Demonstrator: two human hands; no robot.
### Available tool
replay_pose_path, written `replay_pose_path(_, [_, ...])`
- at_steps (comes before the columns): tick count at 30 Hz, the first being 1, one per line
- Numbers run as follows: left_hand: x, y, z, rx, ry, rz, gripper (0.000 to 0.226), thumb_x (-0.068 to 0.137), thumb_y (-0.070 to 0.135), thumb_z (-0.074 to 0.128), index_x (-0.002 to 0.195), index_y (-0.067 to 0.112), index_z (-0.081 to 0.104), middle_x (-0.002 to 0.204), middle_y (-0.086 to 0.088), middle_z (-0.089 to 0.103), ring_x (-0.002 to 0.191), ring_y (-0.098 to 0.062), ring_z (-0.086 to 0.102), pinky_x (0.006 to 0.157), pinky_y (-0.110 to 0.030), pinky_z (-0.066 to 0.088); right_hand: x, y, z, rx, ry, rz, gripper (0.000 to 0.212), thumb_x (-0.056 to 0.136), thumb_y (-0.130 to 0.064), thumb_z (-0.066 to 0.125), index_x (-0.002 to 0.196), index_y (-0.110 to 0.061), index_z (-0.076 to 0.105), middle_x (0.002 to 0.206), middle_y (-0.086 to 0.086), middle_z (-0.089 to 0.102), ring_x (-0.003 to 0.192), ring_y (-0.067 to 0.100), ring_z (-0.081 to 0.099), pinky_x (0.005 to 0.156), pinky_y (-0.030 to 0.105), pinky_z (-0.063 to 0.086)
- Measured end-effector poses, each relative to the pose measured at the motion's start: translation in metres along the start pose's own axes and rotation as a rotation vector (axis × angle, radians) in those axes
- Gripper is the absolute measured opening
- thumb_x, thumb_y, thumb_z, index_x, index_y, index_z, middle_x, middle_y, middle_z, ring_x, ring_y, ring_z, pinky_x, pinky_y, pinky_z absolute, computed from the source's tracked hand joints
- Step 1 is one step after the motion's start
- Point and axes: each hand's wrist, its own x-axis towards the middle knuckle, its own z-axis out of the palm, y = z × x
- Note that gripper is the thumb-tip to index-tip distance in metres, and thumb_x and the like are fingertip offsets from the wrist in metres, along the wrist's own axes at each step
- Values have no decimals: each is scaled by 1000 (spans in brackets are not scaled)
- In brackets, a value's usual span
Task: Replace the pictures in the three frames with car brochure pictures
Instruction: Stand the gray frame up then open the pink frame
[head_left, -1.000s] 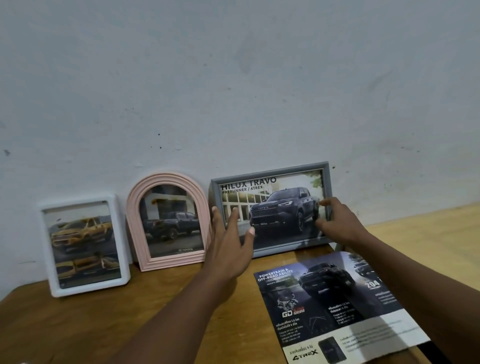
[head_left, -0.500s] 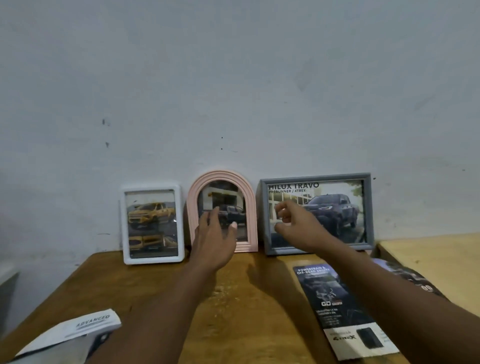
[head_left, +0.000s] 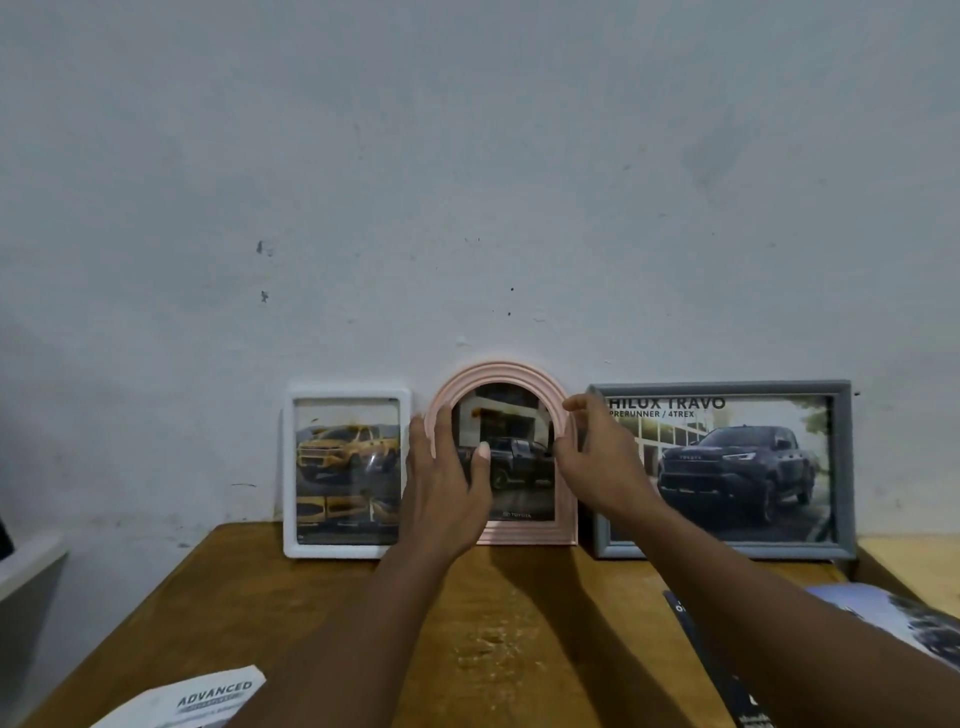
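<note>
The right hand (head_left: 602, 462) is being shifted from the grey frame (head_left: 727, 387) to the pink arched frame (head_left: 501, 371), gripping its right rim. The left hand (head_left: 444, 483) is being laid flat against its left rim, the frame standing on the worktop (head_left: 519, 623).

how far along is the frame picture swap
Done: the white frame, pink arched frame and grey frame all show car pictures. In hand: the left hand touches the arched frame's left side, and the right hand grips its right edge. Left: probably only straightening it. Brochure sheets lie on the table.
</note>
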Motion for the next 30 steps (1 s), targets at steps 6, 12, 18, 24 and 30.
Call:
replay_pose_path(6, [16, -2, 7, -29, 5, -18, 69, 105, 55, 31, 160, 34, -5, 170, -3, -3, 156, -28, 4, 119, -50, 23, 5, 9, 6, -16, 38, -47, 46, 91, -14, 62, 130, -27, 41, 114, 0, 59, 91, 9, 62, 75, 31, 58])
replay_pose_path(12, [17, -1, 8, -103, 24, -10, 74, 102, 55, 44, 159, 33, 4, 167, 2, 2, 152, -31, 19, 114, -46, 34, 5, 11, 8, -11, 7, -24, 44, 93, -15, 60, 131, -26, 41, 101, 0, 62, 76, 11, 66, 65, 33, 60])
replay_pose_path(18, [14, -6, -4, -188, 83, -10, 81, 97, 51, 59, 159, 34, 10, 165, -1, 16, 149, -29, 23, 114, -47, 32, -12, 17, 4, 43, 20, -23, 45, 93, -16, 61, 134, -25, 45, 117, -4, 58, 90, 8, 59, 76, 27, 58])
replay_pose_path(24, [-7, -8, -15, -189, 122, 49, 78, 95, 51, 62, 157, 36, 16, 162, 1, 22, 149, -25, 24, 113, -47, 32, -39, 8, -9, 106, -36, -56, 46, 92, -9, 61, 132, -28, 47, 106, -15, 56, 85, 8, 64, 67, 20, 58])
replay_pose_path(30, [-39, -2, -39, -185, 182, 32, 74, 94, 50, 63, 155, 36, 22, 159, 0, 30, 146, -25, 27, 113, -55, 36, -67, -12, -32, 186, -16, -97, 39, 92, -9, 63, 127, -25, 54, 107, -27, 53, 96, -9, 58, 65, 13, 53])
